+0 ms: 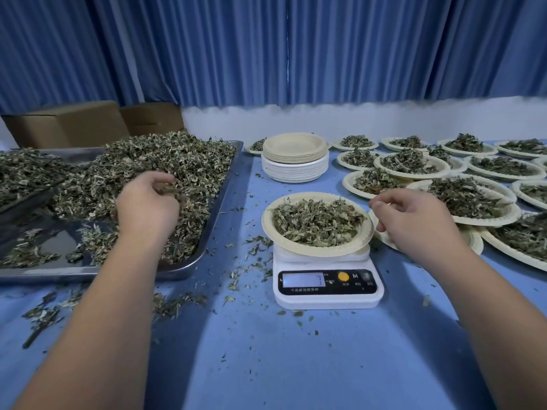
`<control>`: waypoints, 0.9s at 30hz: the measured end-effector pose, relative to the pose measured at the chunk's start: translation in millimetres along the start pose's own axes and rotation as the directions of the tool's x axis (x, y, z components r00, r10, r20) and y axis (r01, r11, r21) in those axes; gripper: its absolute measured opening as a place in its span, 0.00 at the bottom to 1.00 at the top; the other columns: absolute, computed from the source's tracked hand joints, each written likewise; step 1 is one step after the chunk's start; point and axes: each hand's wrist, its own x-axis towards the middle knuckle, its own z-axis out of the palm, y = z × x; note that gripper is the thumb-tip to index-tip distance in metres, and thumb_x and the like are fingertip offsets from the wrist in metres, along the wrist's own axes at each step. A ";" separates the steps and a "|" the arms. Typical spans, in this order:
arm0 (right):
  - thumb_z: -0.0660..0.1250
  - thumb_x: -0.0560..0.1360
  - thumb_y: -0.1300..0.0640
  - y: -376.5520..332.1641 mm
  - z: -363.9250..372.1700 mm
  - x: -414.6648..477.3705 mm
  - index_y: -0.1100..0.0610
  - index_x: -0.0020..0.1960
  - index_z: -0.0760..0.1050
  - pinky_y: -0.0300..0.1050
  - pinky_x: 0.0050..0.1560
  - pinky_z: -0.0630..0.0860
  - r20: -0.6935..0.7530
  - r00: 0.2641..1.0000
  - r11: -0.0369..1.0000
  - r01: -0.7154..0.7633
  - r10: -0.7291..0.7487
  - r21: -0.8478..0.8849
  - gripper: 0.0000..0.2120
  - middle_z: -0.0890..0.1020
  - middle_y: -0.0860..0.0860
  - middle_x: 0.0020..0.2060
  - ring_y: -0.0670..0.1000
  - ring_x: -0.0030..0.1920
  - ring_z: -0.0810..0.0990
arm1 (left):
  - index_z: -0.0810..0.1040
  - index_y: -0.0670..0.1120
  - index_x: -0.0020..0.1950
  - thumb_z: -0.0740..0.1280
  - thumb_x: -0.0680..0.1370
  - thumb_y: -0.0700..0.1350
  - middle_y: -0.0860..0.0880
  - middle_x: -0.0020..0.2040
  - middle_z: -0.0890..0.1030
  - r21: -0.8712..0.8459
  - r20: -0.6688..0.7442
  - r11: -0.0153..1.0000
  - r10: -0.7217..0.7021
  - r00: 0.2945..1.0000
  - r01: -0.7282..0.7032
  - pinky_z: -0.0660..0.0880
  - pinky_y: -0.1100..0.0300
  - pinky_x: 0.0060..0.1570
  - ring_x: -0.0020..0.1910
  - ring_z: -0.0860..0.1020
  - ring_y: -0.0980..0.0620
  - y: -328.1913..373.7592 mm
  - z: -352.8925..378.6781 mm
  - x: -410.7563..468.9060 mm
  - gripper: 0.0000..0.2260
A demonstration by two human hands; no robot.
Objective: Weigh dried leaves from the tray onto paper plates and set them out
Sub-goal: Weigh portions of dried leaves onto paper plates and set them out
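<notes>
Many filled plates (485, 221) are lying out; left hand's (148, 205) grip is clamping tray (88, 275) leaves (165, 161), right hand's (414, 223) grip hanging slack, empty.

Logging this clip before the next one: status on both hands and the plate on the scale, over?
Left hand grips dried leaves in tray. Right hand loosely curled beside filled plate on scale. Leaf scraps on table, none blocking.
</notes>
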 end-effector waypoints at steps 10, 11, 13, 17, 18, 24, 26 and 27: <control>0.64 0.76 0.55 -0.4 0.0 -0.6 0.49 0.39 0.78 0.42 0.31 0.71 0.012 0.999 0.994 -0.036 0.038 -0.102 0.08 0.82 0.54 0.31 0.52 0.27 0.74 | 0.80 0.50 0.58 0.63 0.79 0.41 0.51 0.55 0.76 -0.005 0.173 0.934 0.353 0.919 -0.358 0.66 0.69 0.43 0.41 0.73 0.62 35.4 28.0 -41.9 0.11; 0.64 0.76 0.55 -0.7 1.1 -0.7 0.50 0.39 0.78 0.44 0.32 0.72 0.022 0.998 0.993 -0.049 0.051 -0.105 0.09 0.82 0.55 0.31 0.52 0.28 0.75 | 0.80 0.50 0.58 0.64 0.79 0.41 0.53 0.54 0.76 -0.050 0.216 0.923 0.382 0.898 -0.381 0.65 0.75 0.42 0.42 0.73 0.65 39.5 33.9 -48.9 0.10; 0.63 0.77 0.54 -1.4 3.2 -1.3 0.57 0.38 0.79 0.46 0.35 0.73 0.037 0.997 0.992 -0.070 0.074 -0.102 0.12 0.82 0.58 0.32 0.53 0.28 0.74 | 0.80 0.49 0.58 0.65 0.78 0.41 0.53 0.54 0.76 -0.086 0.277 0.906 0.422 0.864 -0.415 0.64 0.79 0.43 0.41 0.72 0.70 42.9 44.6 -58.2 0.10; 0.64 0.77 0.53 -1.1 5.7 -1.6 0.67 0.37 0.76 0.43 0.32 0.68 0.064 0.985 0.982 -0.153 0.161 -0.111 0.19 0.75 0.59 0.25 0.52 0.25 0.69 | 0.75 0.46 0.66 0.65 0.79 0.49 0.47 0.59 0.77 0.021 0.382 0.952 0.274 0.882 -0.305 0.69 0.62 0.54 0.50 0.77 0.53 39.6 55.1 -59.6 0.16; 0.64 0.77 0.53 -1.3 6.4 -1.6 0.68 0.37 0.75 0.43 0.31 0.67 0.081 0.979 0.980 -0.180 0.187 -0.087 0.19 0.74 0.55 0.22 0.51 0.23 0.68 | 0.74 0.46 0.68 0.64 0.80 0.51 0.46 0.60 0.78 0.042 0.427 0.972 0.191 0.884 -0.231 0.70 0.57 0.57 0.55 0.77 0.49 38.8 55.8 -59.3 0.19; 0.63 0.78 0.56 -10.3 8.2 -8.6 0.63 0.46 0.79 0.44 0.28 0.65 0.217 0.933 0.936 -0.321 0.287 0.142 0.11 0.74 0.51 0.20 0.51 0.22 0.69 | 0.78 0.45 0.64 0.65 0.80 0.49 0.47 0.43 0.80 -0.187 0.591 0.976 0.020 0.806 0.113 0.73 0.58 0.38 0.33 0.75 0.51 38.1 59.8 -60.1 0.15; 0.63 0.78 0.59 -12.5 6.7 -10.0 0.65 0.52 0.78 0.41 0.25 0.65 0.212 0.928 0.891 -0.357 0.306 0.279 0.10 0.73 0.52 0.22 0.49 0.22 0.69 | 0.81 0.45 0.60 0.65 0.80 0.46 0.48 0.37 0.79 -0.333 0.579 0.925 0.046 0.814 0.185 0.70 0.58 0.34 0.29 0.72 0.52 42.0 57.8 -62.1 0.11; 0.63 0.78 0.61 -14.0 5.0 -10.7 0.65 0.55 0.77 0.40 0.23 0.66 0.213 0.925 0.852 -0.375 0.316 0.366 0.10 0.73 0.52 0.23 0.47 0.21 0.69 | 0.82 0.46 0.56 0.65 0.80 0.44 0.48 0.34 0.78 -0.407 0.570 0.886 0.057 0.820 0.221 0.69 0.57 0.33 0.28 0.71 0.52 45.0 55.8 -64.1 0.08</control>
